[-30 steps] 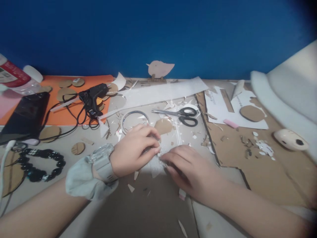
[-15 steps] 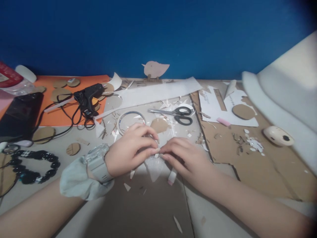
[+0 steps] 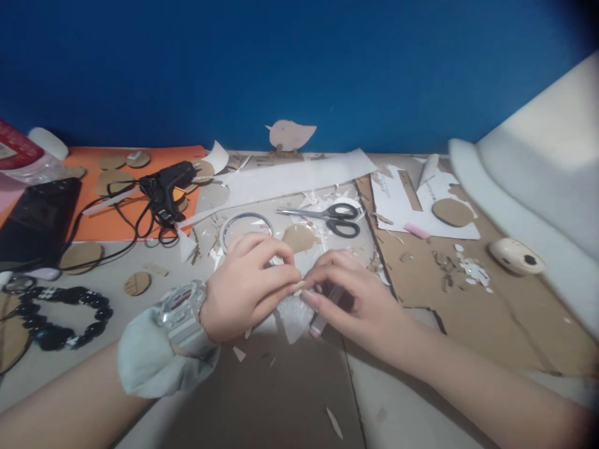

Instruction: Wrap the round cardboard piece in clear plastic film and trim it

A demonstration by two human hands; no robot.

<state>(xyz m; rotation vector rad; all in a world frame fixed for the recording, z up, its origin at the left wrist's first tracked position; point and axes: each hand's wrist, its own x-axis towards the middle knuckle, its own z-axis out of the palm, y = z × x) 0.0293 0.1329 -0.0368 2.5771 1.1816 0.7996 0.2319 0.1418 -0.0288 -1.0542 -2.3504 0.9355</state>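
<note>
My left hand [image 3: 255, 280], with a watch [image 3: 185, 308] and a pale scrunchie [image 3: 150, 358] at its wrist, is closed in a pinch. Its fingertips meet those of my right hand [image 3: 353, 293], which is pinching too. Between them is a small white piece of paper [image 3: 298, 290], mostly hidden by the fingers. Just below lies a translucent white scrap [image 3: 292, 321] on the table. Under my right hand, a white and pink stick-shaped thing [image 3: 321, 324] partly shows. Beyond my hands are a tape roll [image 3: 247, 215], a cardboard disc [image 3: 299, 238] and black-handled scissors [image 3: 341, 219].
A black glue gun [image 3: 166, 184] with its cord rests on orange paper [image 3: 98, 218] at left, near a phone [image 3: 42, 218] and a beaded bracelet [image 3: 65, 318]. A pink paper bird [image 3: 292, 135] stands at the back. Cardboard [image 3: 491, 330] with scraps lies right.
My right fingers have shifted slightly around the small white piece, and my left wrist has turned a little. The whole view has moved slightly.
</note>
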